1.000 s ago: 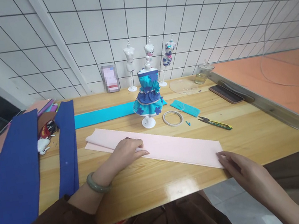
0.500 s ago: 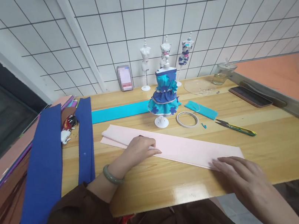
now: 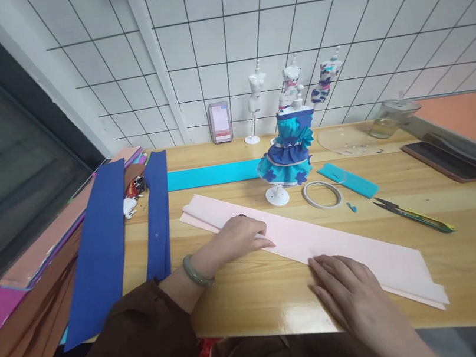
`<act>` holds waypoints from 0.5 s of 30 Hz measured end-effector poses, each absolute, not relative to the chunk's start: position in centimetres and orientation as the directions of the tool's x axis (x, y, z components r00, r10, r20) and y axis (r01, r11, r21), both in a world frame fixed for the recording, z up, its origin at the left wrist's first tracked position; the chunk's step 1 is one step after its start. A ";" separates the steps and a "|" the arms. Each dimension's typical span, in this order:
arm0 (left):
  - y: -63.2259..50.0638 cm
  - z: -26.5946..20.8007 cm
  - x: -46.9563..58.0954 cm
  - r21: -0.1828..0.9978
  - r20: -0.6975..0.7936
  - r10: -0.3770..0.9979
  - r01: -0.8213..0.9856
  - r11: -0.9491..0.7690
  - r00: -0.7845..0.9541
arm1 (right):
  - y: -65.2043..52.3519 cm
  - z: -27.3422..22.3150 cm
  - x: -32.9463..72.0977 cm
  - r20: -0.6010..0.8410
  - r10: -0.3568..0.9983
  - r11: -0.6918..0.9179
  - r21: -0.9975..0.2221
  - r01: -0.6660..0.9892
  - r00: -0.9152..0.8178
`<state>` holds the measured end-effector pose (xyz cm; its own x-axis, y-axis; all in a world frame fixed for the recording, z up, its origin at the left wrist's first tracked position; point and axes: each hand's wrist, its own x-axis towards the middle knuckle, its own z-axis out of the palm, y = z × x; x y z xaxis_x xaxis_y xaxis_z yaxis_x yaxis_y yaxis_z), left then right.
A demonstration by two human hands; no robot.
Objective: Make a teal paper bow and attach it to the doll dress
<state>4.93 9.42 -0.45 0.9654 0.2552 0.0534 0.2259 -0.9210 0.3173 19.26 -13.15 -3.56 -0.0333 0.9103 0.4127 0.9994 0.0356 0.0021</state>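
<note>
A folded strip of pale pink crepe paper lies slantwise across the wooden table in front of me. Its layers part a little at both ends. My left hand, with a green bangle at the wrist, pinches the strip's near edge left of its middle. Further right, my right hand lies with fingers stretched out, the fingertips on the near edge of the paper. Just behind the strip stands a small dress form in a blue and turquoise ruffled dress.
Yarn snips, a roll of tape and a folded turquoise piece lie to the right. Blue strips and coloured sheets cover the left. At the back are bare and patterned dress forms, a phone and a glass jar.
My right hand has moved left along the near edge, closer to my left hand, uncovering the strip's right end. My left hand keeps its pinch. The view has turned left.
</note>
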 end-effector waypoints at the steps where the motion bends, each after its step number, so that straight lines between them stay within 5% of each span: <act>1: 9.7 -0.2 4.7 0.327 0.036 0.253 0.228 -0.917 0.967 | -13.2 -3.6 19.4 0.416 0.909 0.039 0.004 0.999 -0.037; 9: 15.0 1.5 1.2 0.562 -0.219 0.270 0.348 -0.750 0.938 | -13.3 -4.1 20.0 0.437 0.894 0.097 0.031 0.995 -0.100; 15: 18.7 1.6 -1.7 0.595 -0.305 0.401 0.502 -0.628 0.864 | -13.7 -5.4 21.0 0.437 0.883 0.170 0.041 0.985 -0.170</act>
<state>-1.74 18.72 1.63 0.8637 0.4012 -0.3050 0.5017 -0.6278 0.5951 21.03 -13.70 -5.41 -0.1704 0.8834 0.4366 0.9846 0.1697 0.0409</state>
